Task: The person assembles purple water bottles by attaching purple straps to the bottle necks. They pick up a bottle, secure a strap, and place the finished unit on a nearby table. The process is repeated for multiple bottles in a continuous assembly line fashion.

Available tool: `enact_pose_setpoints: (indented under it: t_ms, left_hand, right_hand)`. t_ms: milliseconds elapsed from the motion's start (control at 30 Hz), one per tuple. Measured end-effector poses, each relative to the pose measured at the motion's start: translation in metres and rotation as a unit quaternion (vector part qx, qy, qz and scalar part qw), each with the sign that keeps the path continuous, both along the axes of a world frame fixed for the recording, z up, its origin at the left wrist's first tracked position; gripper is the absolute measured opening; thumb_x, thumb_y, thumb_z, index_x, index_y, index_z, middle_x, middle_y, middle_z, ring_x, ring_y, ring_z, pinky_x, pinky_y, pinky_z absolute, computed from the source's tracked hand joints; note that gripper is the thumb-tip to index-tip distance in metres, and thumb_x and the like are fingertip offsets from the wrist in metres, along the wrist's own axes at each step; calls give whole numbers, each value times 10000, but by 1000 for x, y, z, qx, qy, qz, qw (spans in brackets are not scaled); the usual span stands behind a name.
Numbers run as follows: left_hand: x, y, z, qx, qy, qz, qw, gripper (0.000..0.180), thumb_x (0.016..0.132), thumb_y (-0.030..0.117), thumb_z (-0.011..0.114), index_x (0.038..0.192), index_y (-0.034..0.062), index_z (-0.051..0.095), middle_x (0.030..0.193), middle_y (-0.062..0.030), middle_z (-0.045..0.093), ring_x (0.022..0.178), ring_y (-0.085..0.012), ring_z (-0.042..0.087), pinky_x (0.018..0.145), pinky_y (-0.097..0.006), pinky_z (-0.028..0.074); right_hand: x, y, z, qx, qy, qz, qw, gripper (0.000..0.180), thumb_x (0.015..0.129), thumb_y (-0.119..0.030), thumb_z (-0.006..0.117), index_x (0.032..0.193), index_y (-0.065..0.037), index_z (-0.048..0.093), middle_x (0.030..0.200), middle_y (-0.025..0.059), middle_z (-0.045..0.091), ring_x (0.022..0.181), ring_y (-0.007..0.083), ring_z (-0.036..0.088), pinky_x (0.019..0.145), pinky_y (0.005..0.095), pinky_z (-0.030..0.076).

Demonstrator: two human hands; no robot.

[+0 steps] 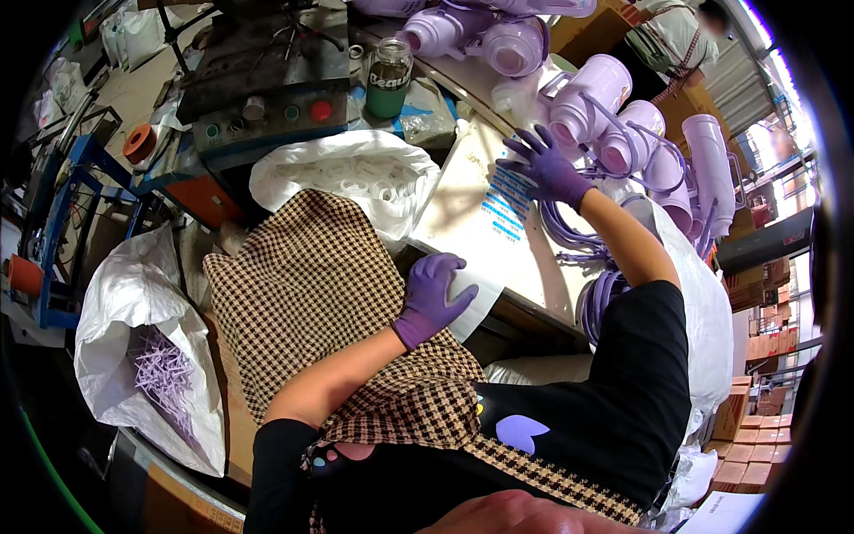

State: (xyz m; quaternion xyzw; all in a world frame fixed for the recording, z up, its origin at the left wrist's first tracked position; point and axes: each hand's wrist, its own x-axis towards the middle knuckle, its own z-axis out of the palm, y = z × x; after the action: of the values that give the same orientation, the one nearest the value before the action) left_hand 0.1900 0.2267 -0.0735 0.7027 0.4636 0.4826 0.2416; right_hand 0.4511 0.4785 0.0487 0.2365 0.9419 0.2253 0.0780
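My left hand [434, 298], in a purple glove, is above my lap at the table's near edge. Its thumb stands apart from the fingers, and nothing shows in its grasp. Beside it, a white backing sheet [480, 303] with rows of blue labels [505, 206] lies on the table and hangs over the edge. My right hand [547, 167], gloved alike, reaches over the sheet's far end with fingers spread. Close to its fingertips is a lilac plastic jug-like body [605, 84] with a handle, one of several lying together. Coiled lilac straps [569, 233] lie below my right wrist.
A white sack [276, 169] of small whitish parts stands left of the table. Another sack [107, 303] holds thin lilac strips. A machine's control box [267, 125] and a glass jar of green liquid [389, 80] are behind. Cartons [756, 445] are stacked at right.
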Motion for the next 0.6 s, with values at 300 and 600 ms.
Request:
enact_pose_setpoints:
  t_ms: [300, 600]
  left_hand:
    - [11, 2, -41, -186, -13, -51, 981, 484, 951, 445, 668, 965, -37, 626, 860, -186, 623, 792, -268, 616, 765, -405, 507]
    - [1, 1, -33, -267, -153, -137, 941, 421, 980, 367, 648, 918, -49, 629, 773, -140, 603, 712, -183, 535, 688, -364, 461]
  right_hand:
    - [26, 3, -42, -68, 254, -222, 939, 1146, 634, -65, 826, 1596, -321, 258, 1598, 290, 195, 1440, 517, 281, 1172, 521, 327]
    - [16, 28, -43, -113, 375, -290, 873, 1219, 550, -58, 853, 1588, -324, 270, 1592, 300, 199, 1452, 509, 271, 1160, 506, 356]
